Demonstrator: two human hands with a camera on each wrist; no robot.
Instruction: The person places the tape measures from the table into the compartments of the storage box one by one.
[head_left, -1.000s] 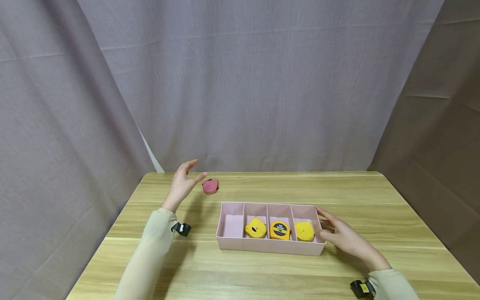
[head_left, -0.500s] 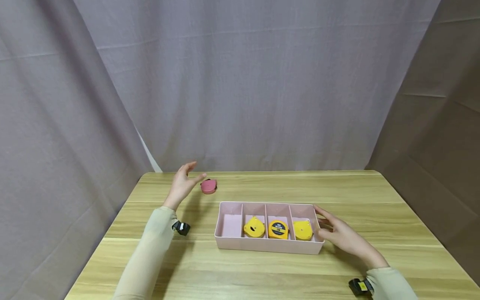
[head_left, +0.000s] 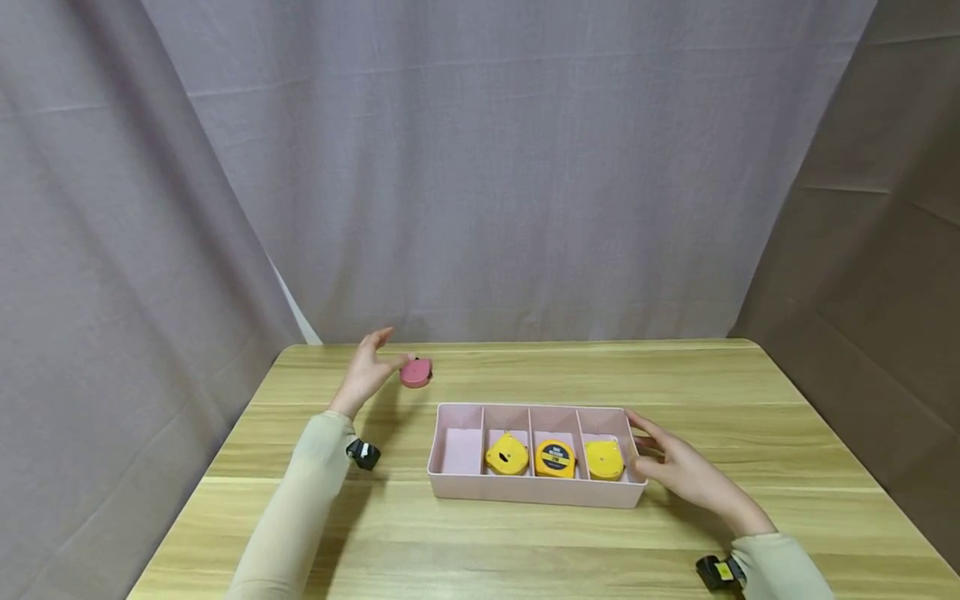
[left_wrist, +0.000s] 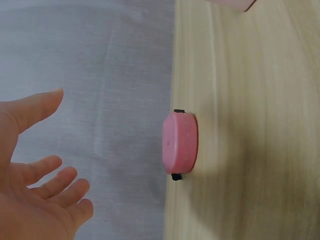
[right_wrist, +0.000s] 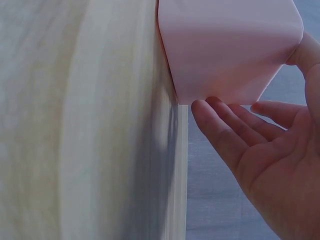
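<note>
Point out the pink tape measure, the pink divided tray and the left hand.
pink tape measure [head_left: 416, 373], head view, middle of its pink case.
pink divided tray [head_left: 534, 491], head view, its near outer wall.
left hand [head_left: 367, 372], head view, the palm beside the pink tape measure.

The head camera looked forward and down from above the near edge of the bench [head_left: 525, 542], facing the grey curtain [head_left: 480, 167] behind it, far enough back to take in the whole benchtop and both forearms. The left wrist camera sat close behind the left hand [left_wrist: 35, 200], rolled so that the bench [left_wrist: 250, 125] stood upright along the right of its picture; it faced the pink tape measure [left_wrist: 180, 142], which the head view also held near the far left [head_left: 416, 372]. The right wrist camera was nearer still, likewise rolled, looking past the right hand [right_wrist: 270, 165] at the end wall of the pink tray [right_wrist: 230, 45], shared with the head view [head_left: 525, 492].
</note>
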